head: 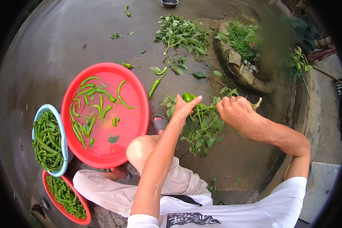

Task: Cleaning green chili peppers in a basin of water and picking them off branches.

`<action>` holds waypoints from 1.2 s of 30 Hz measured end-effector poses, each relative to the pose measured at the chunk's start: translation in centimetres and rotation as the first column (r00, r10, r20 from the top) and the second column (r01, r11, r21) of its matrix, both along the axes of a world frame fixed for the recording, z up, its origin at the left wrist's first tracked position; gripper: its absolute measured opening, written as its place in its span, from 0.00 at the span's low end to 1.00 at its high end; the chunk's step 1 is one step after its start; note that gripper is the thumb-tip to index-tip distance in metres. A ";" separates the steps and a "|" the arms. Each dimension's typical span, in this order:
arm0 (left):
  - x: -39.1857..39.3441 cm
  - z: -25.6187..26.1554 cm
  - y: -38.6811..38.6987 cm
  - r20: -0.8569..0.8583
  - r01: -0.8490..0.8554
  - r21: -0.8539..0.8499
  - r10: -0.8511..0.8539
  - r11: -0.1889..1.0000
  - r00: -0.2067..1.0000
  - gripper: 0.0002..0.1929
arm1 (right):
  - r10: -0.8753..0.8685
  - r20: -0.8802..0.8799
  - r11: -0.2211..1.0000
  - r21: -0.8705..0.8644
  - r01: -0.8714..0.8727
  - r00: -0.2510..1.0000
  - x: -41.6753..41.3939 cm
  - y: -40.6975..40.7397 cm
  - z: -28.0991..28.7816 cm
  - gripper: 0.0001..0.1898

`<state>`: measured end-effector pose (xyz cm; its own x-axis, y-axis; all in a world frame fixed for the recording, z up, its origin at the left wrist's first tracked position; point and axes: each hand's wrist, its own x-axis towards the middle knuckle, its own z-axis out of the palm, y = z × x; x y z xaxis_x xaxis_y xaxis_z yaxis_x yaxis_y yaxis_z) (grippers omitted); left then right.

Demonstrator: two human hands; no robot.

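My right hand (237, 115) grips the thick stem of an uprooted pepper plant (206, 125); its pale cut or root end (257, 103) sticks out past the fist. The leafy branches hang down over the wet ground. My left hand (183, 109) is among the branches, thumb and index finger spread around shiny green peppers (189, 97). Its other fingers are hidden behind the hand and leaves. To the left lies a large red plastic basin (144, 114) with shallow water and several long green chili peppers (101, 102), plus a loose leaf (113, 139).
A light blue basin (65, 142) and a smaller red basin (87, 218), both heaped with green peppers, stand at left. Stripped pepper branches (185, 37) and stray peppers (154, 87) lie ahead. A stone-edged planter (234, 57) is at right; a dark bowl (170, 3) sits far ahead.
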<state>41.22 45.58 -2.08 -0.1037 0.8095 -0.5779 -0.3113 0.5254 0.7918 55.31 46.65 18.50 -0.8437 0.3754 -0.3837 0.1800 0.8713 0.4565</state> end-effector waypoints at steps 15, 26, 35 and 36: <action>-1.7 2.0 -3.5 0.501 -0.480 0.156 0.350 0.863 0.792 0.31 | -0.284 0.097 0.925 -0.235 0.299 0.954 2.9 -2.4 0.0 0.08; -16.3 1.3 -4.8 0.732 -0.906 0.065 0.597 0.419 0.329 0.19 | -0.619 -0.275 0.773 -0.376 0.510 0.735 5.6 0.6 3.0 0.05; -29.1 2.7 -11.5 0.152 -0.633 0.263 0.616 0.729 0.773 0.28 | -0.772 -0.477 0.633 -0.634 0.444 0.420 11.1 3.6 4.2 0.07; -30.5 2.2 -12.9 -0.236 -0.550 0.239 0.597 0.800 0.767 0.28 | -0.828 -0.419 0.555 -0.703 0.445 0.372 11.2 4.1 4.3 0.08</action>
